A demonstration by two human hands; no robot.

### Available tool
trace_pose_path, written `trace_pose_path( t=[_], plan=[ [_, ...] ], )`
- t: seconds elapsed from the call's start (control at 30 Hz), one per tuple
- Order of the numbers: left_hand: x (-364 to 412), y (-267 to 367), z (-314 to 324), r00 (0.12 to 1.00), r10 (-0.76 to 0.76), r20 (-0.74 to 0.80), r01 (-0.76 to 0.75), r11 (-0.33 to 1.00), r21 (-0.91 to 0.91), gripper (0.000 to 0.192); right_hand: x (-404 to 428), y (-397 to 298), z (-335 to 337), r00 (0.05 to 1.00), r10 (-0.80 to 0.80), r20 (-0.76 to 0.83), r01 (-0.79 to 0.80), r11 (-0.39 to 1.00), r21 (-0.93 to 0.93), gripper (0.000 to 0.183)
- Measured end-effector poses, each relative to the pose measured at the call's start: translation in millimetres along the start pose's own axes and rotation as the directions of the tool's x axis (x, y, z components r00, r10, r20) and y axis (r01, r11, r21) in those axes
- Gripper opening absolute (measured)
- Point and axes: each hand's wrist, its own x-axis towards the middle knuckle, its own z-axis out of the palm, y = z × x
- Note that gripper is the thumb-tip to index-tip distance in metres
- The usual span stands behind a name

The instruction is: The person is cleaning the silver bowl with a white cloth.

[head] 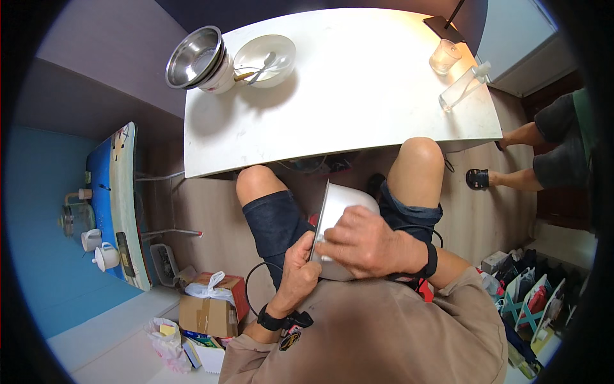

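A stainless steel bowl (338,206) is tilted on its side between my thighs, its outer wall towards my right hand. My left hand (300,271) grips the bowl's rim with thumb and fingers. My right hand (367,242) lies with bent fingers against the outer wall; whether it holds something small there is hidden. On the white table (336,115) before me, a stack of metal bowls (194,57) rests over a white container at the left. Beside it a translucent bowl (273,45) holds a spoon (268,60) and another utensil with a wooden-looking handle.
A clear cup (445,57) and a pump bottle (460,91) occupy the table's right side, near a lamp base (443,29). Another person's legs (518,177) are at the right. Cardboard boxes (206,314) and a side table with mugs (129,206) stand at the left.
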Motion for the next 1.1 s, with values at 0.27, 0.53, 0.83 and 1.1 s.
trace_pose_path(
  t=[0.27, 0.53, 0.83, 1.1],
  plan=[
    [-2.2, 2.2, -0.1, 0.998, -0.029, -0.061, 0.029, 1.0, -0.006, 0.034, 5.0, 65.9, -7.3, 0.913, 0.407, -0.037, -0.397, 0.905, 0.155, 0.018],
    [0.1, 2.3, -1.7, 0.997, -0.063, -0.047, 0.06, 0.995, -0.075, 0.038, -9.0, 75.4, -1.9, 0.86, 0.509, -0.022, -0.491, 0.839, 0.234, 0.019],
    [3.8, 1.5, 0.1, 0.997, -0.058, -0.059, 0.051, 0.992, -0.118, 0.044, -9.5, 14.3, -8.4, 0.994, 0.075, -0.081, -0.079, 0.996, -0.05, 0.038],
    [1.8, 0.3, -3.3, 0.996, -0.071, -0.052, 0.065, 0.992, -0.107, 0.041, -20.3, -7.3, 4.0, 0.988, -0.15, -0.035, 0.146, 0.985, -0.09, 0.045]
  ],
)
